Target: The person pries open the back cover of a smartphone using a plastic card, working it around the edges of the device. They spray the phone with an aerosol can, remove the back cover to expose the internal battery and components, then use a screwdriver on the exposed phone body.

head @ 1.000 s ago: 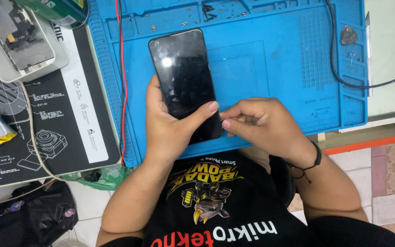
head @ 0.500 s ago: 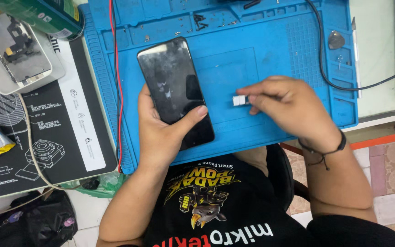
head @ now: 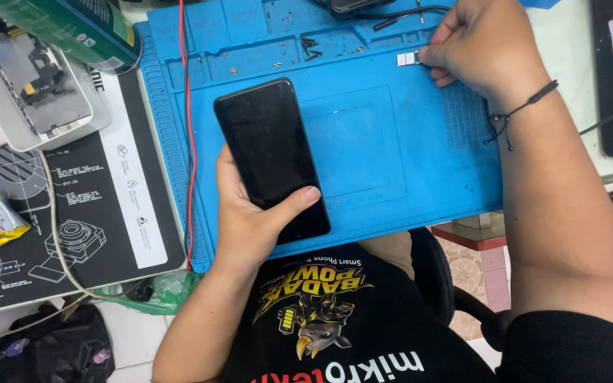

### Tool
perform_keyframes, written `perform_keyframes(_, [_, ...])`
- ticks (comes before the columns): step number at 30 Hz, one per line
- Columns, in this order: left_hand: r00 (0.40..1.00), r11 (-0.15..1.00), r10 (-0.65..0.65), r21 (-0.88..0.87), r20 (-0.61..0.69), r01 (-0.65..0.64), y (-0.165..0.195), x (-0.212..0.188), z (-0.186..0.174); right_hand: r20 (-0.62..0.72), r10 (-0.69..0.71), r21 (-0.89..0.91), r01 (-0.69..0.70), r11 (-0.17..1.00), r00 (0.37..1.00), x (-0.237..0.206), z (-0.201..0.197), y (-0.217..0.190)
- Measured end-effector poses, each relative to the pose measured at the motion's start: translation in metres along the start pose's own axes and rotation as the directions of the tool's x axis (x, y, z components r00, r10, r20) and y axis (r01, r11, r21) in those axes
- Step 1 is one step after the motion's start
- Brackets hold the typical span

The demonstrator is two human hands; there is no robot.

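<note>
- A black phone point(head: 271, 159) is grasped by the left hand point(head: 250, 216), with the thumb laid across the lower part of its dark screen and the fingers wrapped behind it.
- The phone is held over the blue mat point(head: 363, 142), slightly tilted, its top pointing away from the person.
- The right hand point(head: 480, 46) is stretched to the far edge of the mat, its fingertips point(head: 427, 55) pinched on a small white tray point(head: 407, 59) lying there.
- Small screws point(head: 310, 46) are seen in the mat's upper compartments.
- A green can point(head: 72, 28) and an opened phone frame point(head: 33, 85) are set to the left on the table.
</note>
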State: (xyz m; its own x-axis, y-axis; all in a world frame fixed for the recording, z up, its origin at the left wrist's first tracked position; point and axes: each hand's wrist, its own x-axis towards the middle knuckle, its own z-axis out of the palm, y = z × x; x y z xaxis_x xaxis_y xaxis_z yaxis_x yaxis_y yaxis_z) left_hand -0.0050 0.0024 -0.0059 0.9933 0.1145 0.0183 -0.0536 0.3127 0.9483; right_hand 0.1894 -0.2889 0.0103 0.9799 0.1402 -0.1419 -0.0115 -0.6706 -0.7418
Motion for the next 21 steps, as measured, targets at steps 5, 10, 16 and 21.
perform_keyframes(5, [0.998,0.999,-0.043,0.003,-0.035,0.043,-0.003,0.000,-0.004,-0.014,-0.008,-0.110,0.007,0.994,1.000,0.003,0.004,0.000])
perform_keyframes(10, [0.996,0.992,-0.076,-0.103,-0.040,0.072,-0.002,-0.001,-0.007,-0.031,-0.150,-0.214,0.140,0.967,0.988,-0.041,0.003,-0.040])
perform_keyframes(16, [0.997,0.990,-0.071,-0.126,-0.031,0.066,-0.005,-0.002,-0.009,0.515,-0.100,0.422,-0.150,0.894,0.852,-0.140,0.055,-0.075])
perform_keyframes(21, [0.998,0.990,-0.060,-0.129,-0.014,0.058,-0.006,-0.002,-0.012,0.476,-0.055,0.528,-0.235,0.816,0.878,-0.155,0.080,-0.079])
